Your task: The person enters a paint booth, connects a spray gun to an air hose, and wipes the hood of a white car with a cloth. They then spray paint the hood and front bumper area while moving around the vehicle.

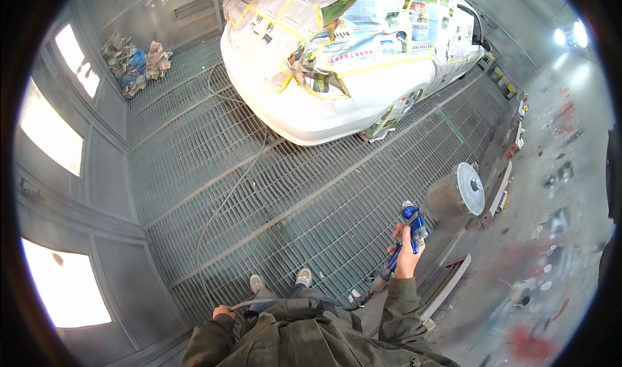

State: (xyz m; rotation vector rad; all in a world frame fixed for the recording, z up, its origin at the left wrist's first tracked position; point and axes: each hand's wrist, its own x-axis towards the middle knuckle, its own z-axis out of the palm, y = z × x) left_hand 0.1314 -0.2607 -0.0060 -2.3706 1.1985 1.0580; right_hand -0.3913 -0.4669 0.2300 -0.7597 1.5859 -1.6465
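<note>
My right hand (408, 258) is wrapped round the handle of a blue spray gun (416, 227), out in front to the right. A silver nozzle tops the gun. Against its right side is a grey cup (447, 195), tilted, with a round pale lid and a dark knob. At lower left, my left hand (223, 312) is closed on a grey hose (256, 301), which crosses in front of my waist. Ahead stands a white car (311, 117), masked with newspaper (376, 30) and yellow tape. The gun is apart from the car.
Metal grating (304, 198) forms the floor, with a thin hose (223, 205) trailing over it toward the car. Crumpled paper and plastic (136, 65) lie in the far left corner. A paint-spotted wall (551, 237) and low ledge (447, 288) run along my right.
</note>
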